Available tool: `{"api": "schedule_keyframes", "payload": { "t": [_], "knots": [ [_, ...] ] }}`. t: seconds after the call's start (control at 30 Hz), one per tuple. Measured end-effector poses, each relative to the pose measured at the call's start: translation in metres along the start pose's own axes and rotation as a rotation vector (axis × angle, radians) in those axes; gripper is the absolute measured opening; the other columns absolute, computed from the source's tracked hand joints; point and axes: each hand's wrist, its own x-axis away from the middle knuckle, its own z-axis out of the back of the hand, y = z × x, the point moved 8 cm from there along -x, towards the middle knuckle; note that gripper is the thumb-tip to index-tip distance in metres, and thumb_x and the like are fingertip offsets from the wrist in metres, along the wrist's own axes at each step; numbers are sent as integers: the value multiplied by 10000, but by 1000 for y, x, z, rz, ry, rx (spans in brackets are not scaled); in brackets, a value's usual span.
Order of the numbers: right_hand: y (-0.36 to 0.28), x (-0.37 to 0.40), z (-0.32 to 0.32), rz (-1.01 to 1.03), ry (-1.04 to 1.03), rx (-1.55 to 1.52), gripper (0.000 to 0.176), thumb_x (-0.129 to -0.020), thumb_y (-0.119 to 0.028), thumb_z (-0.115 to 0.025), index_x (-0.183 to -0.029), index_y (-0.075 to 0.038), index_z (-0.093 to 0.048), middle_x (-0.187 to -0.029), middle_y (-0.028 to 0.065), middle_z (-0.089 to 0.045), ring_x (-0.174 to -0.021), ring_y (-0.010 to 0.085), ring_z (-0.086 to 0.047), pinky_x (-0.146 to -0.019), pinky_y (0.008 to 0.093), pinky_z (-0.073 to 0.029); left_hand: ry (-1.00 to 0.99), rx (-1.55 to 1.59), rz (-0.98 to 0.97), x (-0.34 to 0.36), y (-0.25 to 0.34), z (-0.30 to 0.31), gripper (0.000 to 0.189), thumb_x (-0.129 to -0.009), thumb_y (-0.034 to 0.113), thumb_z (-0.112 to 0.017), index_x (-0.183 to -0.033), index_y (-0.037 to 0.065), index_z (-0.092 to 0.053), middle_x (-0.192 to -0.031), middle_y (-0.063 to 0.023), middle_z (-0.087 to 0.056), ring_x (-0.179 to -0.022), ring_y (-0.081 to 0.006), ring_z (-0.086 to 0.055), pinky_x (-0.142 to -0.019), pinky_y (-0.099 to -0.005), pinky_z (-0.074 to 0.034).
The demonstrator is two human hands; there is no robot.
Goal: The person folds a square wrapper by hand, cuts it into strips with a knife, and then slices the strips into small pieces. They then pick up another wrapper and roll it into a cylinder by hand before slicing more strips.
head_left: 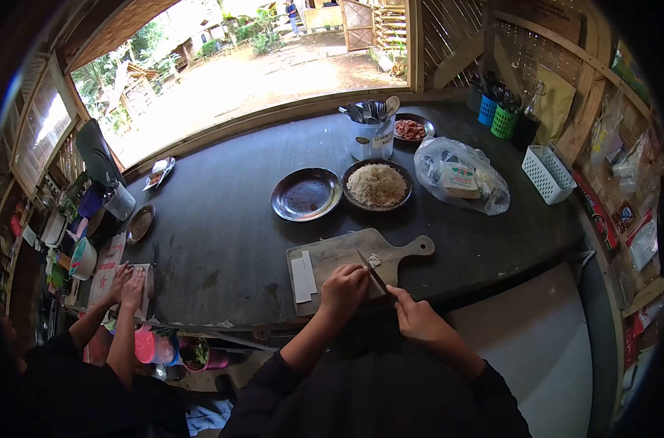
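A wooden cutting board lies near the front edge of the dark table, its handle pointing right. My right hand is closed round the handle of a knife, whose blade slants up and left over the board. Just left of the blade, my left hand is closed, fingers curled down at the board; whatever they press on is hidden. Small pale cut pieces sit beside the blade. Flat white strips rest on the board's left part.
Beyond the board stand a dark plate, a plate of pale shreds, a cutlery tub, a plastic bag and a plate of red pieces. A white basket is at right. At left, a co-worker's hands touch a flat package.
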Motion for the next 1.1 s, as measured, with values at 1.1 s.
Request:
{"api": "schedule_keyframes", "payload": {
  "t": [1.1],
  "knots": [
    [0, 3, 3, 17, 21, -61, 412, -933, -114, -464, -1344, -88, -457, -704, 277, -595, -681, 439, -615, -622, 499, -477, -39, 18, 37, -1, 0, 1, 114, -792, 131, -662, -883, 71, -694, -973, -57, -688, -923, -247, -652, -791, -352, -531]
  ]
}}
